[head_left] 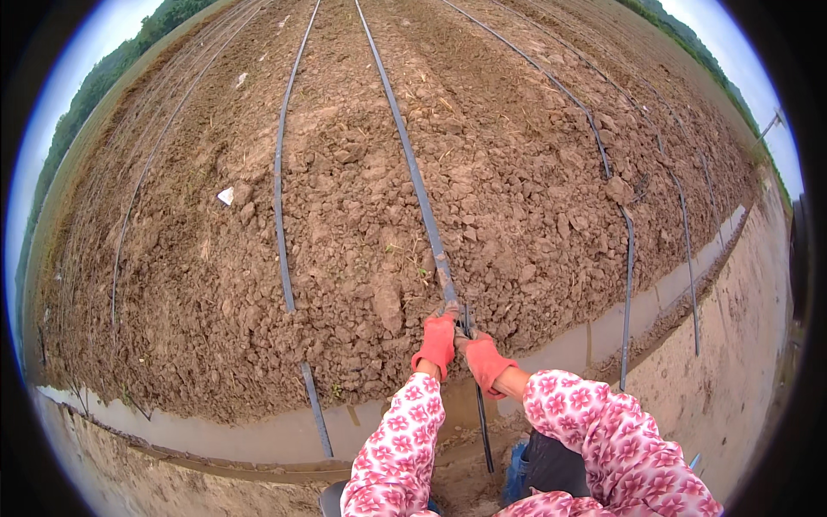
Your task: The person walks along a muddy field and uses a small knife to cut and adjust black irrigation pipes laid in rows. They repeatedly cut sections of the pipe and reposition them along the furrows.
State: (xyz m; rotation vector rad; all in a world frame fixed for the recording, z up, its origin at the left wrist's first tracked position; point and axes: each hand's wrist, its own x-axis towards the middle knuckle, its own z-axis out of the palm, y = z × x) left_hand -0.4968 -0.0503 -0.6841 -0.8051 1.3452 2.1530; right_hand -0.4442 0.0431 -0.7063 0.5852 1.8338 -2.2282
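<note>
A long flat dark drip irrigation hose (408,146) runs down the soil toward me and ends up at my hands. My left hand (437,340), in a red-orange glove with dirty dark fingertips, is closed around the hose. Right beside it, my right hand (483,359), gloved the same way, is closed on the hose's near part. The fingers of both hands are partly hidden by the gloves' backs. From between the hands a narrow black length (483,422) hangs down over the muddy ditch; whether it is the same hose folded I cannot tell.
Other dark hoses lie along the field, one to the left (281,194) and one to the right (630,276). A ditch of muddy water (250,444) crosses before me, beside a pale concrete edge (672,379). Clods cover the soil; a white scrap (226,196) lies left.
</note>
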